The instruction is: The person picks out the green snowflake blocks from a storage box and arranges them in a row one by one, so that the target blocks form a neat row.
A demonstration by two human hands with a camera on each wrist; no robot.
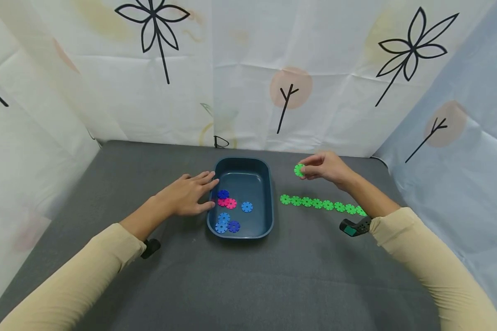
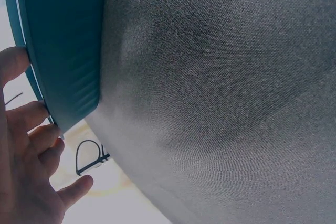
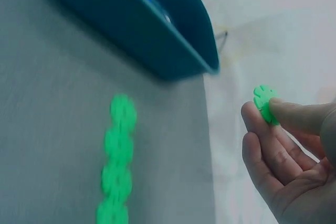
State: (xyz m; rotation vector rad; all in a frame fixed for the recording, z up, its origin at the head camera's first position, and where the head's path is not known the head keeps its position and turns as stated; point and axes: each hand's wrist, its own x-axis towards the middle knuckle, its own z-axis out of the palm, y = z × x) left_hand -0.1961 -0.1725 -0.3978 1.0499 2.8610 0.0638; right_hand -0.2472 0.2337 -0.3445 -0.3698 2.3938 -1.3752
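Between thumb and fingertips my right hand [image 1: 328, 169] pinches a green notched plastic disc [image 1: 299, 170], held above the table to the right of the dark blue tray [image 1: 269, 220]. The right wrist view shows the same green disc [image 3: 264, 102] in the pinch. Below that hand, a row of several green discs [image 1: 306, 202] lies on the table, its right end partly hidden by the forearm. My left hand [image 1: 186, 195] touches the tray's left rim with spread fingers; in the left wrist view, its fingertips rest along the edge. Inside the tray lie pink discs [image 1: 230, 203] and several blue discs [image 1: 246, 207].
The dark grey table [image 1: 248, 285] reaches back to a patterned white curtain [image 1: 248, 105], with more cloth at both sides. Black bands are on the left wrist [image 1: 151, 248] and the right wrist [image 1: 356, 226].
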